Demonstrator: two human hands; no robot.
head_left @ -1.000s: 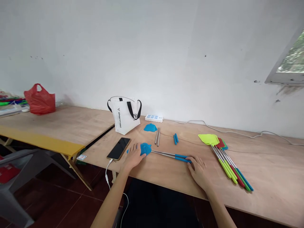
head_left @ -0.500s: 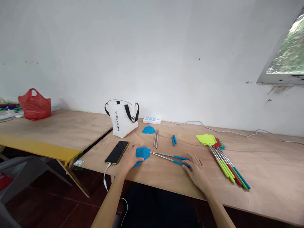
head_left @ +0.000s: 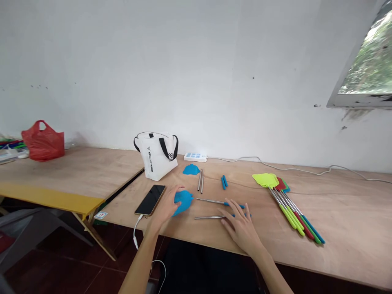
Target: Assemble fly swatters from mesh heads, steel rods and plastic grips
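My left hand lies at the left edge of a blue fly swatter head, fingers stretched and apart, thumb by its near side. Whether it is one head or a stack I cannot tell. My right hand is spread over the blue handles of two metal fly swatter rods. The far rod and the near rod point left, apart from each other. Farther back lie another blue swatter head, two bare metal tubes and two short blue handle grips.
To the right lie several assembled fly swatters in yellow, red, green and blue. A phone with a white cable is left of my left hand. Behind stand a white tote bag and a power strip. A red bag sits on the left table.
The near rod has swung toward the table's front edge, so the tips are apart now. My right hand has moved left and its fingers have spread. My left thumb has drawn back from the swatter head.
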